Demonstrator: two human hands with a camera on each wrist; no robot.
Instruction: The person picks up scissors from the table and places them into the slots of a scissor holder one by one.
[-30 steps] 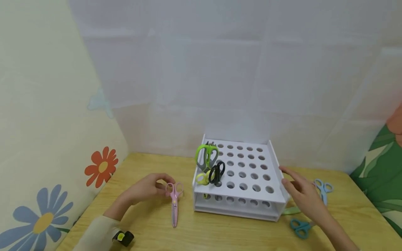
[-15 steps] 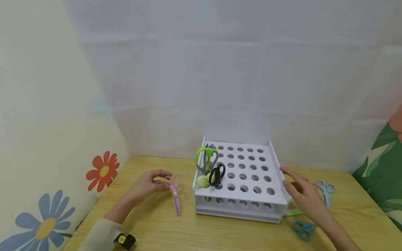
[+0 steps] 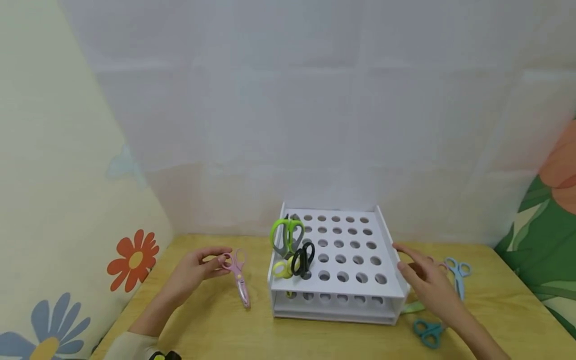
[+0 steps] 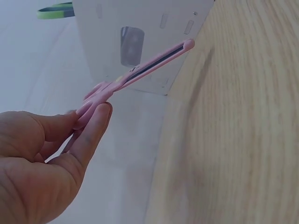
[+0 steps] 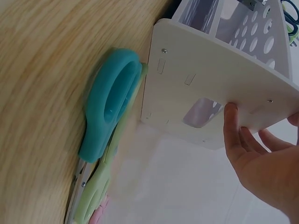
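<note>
In the head view my left hand (image 3: 196, 270) pinches the pink scissors (image 3: 237, 275) by a finger loop, their blades together. The left wrist view shows the scissors (image 4: 135, 72) held above the wood, the tip pointing away from my hand. My right hand (image 3: 427, 285) touches the right side panel of the white rack (image 3: 342, 292), fingertips at its upper edge. In the right wrist view the fingers lie against the outside of that panel (image 5: 187, 60), behind a cut-out slot. Green-and-grey scissors (image 3: 288, 237), yellow-green scissors (image 3: 283, 268) and black scissors (image 3: 303, 259) stand in the rack's left holes.
Right of the rack lie teal scissors (image 3: 427, 333), light blue scissors (image 3: 459, 275) and a light green pair (image 5: 96, 189), with a bit of pink (image 5: 99, 212) beside it. The wooden table (image 3: 324, 342) meets a pale sheet behind and flowered panels at both sides.
The pink scissors have come up with my left hand, and their blades have swung from pointing straight toward me to slanting right. My right hand keeps its place at the rack; the head view shifted slightly.
</note>
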